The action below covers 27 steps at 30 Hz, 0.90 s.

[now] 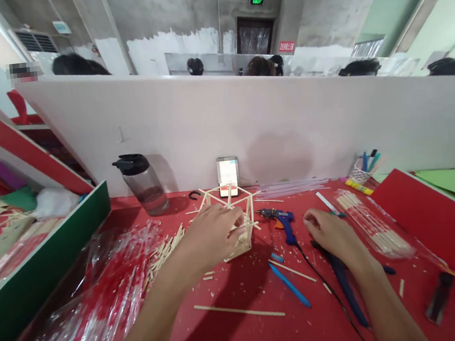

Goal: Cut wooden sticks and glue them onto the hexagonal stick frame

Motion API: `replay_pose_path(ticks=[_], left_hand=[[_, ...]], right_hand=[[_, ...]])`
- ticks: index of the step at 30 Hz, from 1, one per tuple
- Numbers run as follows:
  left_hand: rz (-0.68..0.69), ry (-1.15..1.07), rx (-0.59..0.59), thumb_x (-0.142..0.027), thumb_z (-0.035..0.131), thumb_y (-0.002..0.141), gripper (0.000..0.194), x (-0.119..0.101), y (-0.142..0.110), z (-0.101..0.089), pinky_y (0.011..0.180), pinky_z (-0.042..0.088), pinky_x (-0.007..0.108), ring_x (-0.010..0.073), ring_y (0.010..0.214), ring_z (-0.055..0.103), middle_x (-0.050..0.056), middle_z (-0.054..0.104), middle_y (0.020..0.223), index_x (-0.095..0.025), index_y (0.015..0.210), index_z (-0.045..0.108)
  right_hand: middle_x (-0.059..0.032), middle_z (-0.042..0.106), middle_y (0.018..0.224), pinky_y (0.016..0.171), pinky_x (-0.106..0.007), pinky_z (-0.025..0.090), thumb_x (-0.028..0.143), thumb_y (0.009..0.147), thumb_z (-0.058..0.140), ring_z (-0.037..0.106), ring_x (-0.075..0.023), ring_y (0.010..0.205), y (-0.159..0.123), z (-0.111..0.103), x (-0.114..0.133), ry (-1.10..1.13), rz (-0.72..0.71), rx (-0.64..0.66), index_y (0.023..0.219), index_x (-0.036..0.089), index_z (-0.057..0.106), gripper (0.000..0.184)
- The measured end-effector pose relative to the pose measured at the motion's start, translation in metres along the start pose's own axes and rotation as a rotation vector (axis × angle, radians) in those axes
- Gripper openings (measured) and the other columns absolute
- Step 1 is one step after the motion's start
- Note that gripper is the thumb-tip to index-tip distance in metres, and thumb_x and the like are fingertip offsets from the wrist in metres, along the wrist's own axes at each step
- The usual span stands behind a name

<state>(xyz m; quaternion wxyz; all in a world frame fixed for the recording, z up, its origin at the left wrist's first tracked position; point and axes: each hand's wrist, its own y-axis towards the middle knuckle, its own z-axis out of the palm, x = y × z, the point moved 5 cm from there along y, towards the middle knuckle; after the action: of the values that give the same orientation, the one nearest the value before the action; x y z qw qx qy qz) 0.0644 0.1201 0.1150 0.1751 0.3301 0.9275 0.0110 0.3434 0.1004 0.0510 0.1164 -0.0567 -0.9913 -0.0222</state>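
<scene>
My left hand (213, 231) is bent over a small frame (251, 211) of thin wooden sticks, its fingers closed around the upper part. The palm hides much of the frame's left side. My right hand (329, 230) hovers over dark-handled pliers (348, 288), fingers curled in; whatever they hold, if anything, is hidden. Between the hands lies a blue glue gun (285, 224), its nozzle toward the frame and its cord (324, 285) running to the front edge. A blue pen (290, 286) and its cap (277, 258) lie in front of it.
Loose sticks (166, 250) and clear plastic wrap (102, 292) cover the left side. A water bottle (143, 187) and a lit phone (228, 177) stand by the white partition (190, 125). At right are bagged sticks (373, 225), a pen cup (360, 170) and a red board (440, 224).
</scene>
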Motion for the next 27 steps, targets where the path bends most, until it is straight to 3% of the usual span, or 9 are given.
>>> replay_pose_path(ticks=[5, 14, 20, 27], left_hand=[[0.034, 0.004, 0.007, -0.026, 0.05, 0.095, 0.017, -0.003, 0.003, 0.004, 0.089, 0.045, 0.042, 0.0254, 0.096, 0.06, 0.008, 0.07, 0.094, -0.019, 0.096, 0.066], [-0.013, -0.287, -0.041, -0.033, 0.052, 0.094, 0.017, 0.012, -0.002, -0.006, 0.081, 0.047, 0.035, 0.0216, 0.093, 0.063, 0.003, 0.071, 0.1, -0.024, 0.098, 0.066], [-0.041, -0.511, -0.065, -0.035, 0.056, 0.091, 0.016, 0.02, -0.002, -0.013, 0.072, 0.047, 0.029, 0.017, 0.084, 0.062, 0.001, 0.07, 0.093, -0.023, 0.091, 0.065], [-0.044, -0.569, -0.19, -0.045, 0.057, 0.092, 0.025, 0.022, -0.006, -0.026, 0.078, 0.048, 0.033, 0.0182, 0.084, 0.062, 0.003, 0.071, 0.093, -0.023, 0.095, 0.065]], right_hand=[[-0.0087, 0.075, 0.095, 0.071, -0.028, 0.043, 0.025, 0.094, 0.048, 0.069, -0.0226, 0.089, -0.006, 0.005, -0.012, 0.039, 0.012, 0.001, 0.096, 0.02, 0.064, 0.017], [-0.0035, 0.075, 0.09, 0.067, -0.025, 0.042, 0.024, 0.092, 0.051, 0.07, -0.019, 0.085, -0.014, 0.015, 0.005, 0.095, -0.005, 0.032, 0.091, 0.022, 0.064, 0.014], [-0.0077, 0.075, 0.096, 0.069, -0.027, 0.042, 0.025, 0.094, 0.049, 0.07, -0.0225, 0.09, -0.014, 0.003, -0.014, 0.051, 0.096, -0.033, 0.096, 0.021, 0.064, 0.016], [-0.0097, 0.074, 0.098, 0.073, -0.03, 0.045, 0.027, 0.095, 0.047, 0.069, -0.0246, 0.093, -0.027, -0.01, -0.034, -0.023, 0.14, -0.034, 0.101, 0.02, 0.063, 0.019]])
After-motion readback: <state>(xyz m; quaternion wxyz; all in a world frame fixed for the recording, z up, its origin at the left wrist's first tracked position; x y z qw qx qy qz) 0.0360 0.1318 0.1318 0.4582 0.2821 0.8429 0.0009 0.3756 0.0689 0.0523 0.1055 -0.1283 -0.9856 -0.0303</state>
